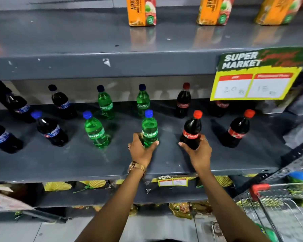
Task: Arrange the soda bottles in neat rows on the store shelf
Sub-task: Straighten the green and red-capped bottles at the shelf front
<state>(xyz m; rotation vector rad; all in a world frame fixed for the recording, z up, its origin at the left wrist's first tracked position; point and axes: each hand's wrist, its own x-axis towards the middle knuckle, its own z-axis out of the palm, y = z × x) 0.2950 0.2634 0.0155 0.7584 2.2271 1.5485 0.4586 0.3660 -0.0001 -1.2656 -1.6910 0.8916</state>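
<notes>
Soda bottles stand in two rows on the grey middle shelf (77,161). My left hand (141,149) grips the base of a green Sprite bottle (149,128) in the front row. My right hand (198,152) grips the base of a red-capped Coca-Cola bottle (191,130) beside it. Another front Sprite bottle (95,131) stands to the left, and a front Coca-Cola bottle (238,130) to the right. Dark Pepsi bottles (50,130) fill the left side. Behind stand two Sprite bottles (105,103) and a Coca-Cola bottle (183,102).
Orange juice cartons (141,11) stand on the upper shelf. A yellow-green price sign (255,79) hangs from that shelf's edge at the right, hiding part of a rear bottle. A wire shopping trolley with a red handle (259,188) is at the lower right. Snack packets (180,209) lie on lower shelves.
</notes>
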